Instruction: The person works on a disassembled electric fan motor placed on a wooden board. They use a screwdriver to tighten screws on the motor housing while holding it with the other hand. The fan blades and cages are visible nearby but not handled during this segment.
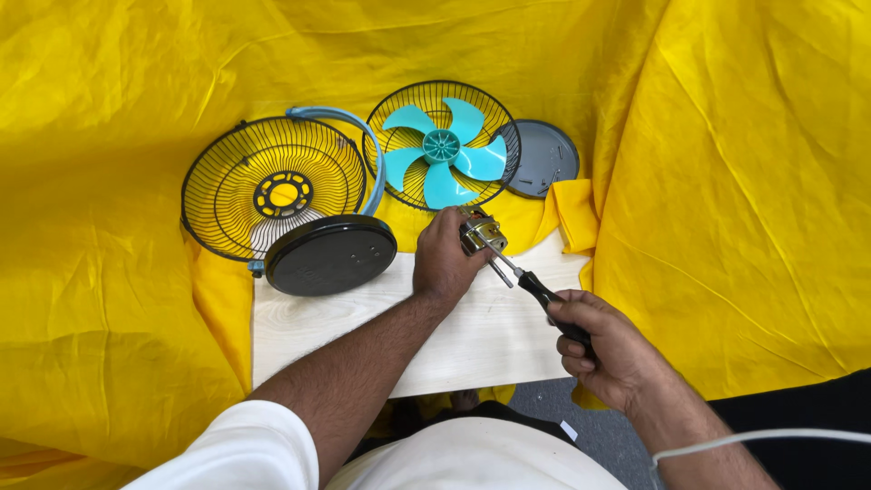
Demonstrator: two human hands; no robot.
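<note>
My left hand (443, 259) grips a small metal fan motor (481, 233) with its shaft pointing toward me, held just above the pale wooden board (472, 336). My right hand (606, 349) is closed around the black handle of a screwdriver (537, 289). The screwdriver's metal tip meets the motor's lower right side. Both hands are over the right half of the board.
A black wire fan guard (272, 186) with a blue rim ring lies at the left, and a black round base (329, 255) overlaps it. A second guard holds a teal fan blade (443, 152). A grey round cover (543, 159) lies to its right. Yellow cloth (744, 181) surrounds everything. A white cable (762, 438) crosses the lower right.
</note>
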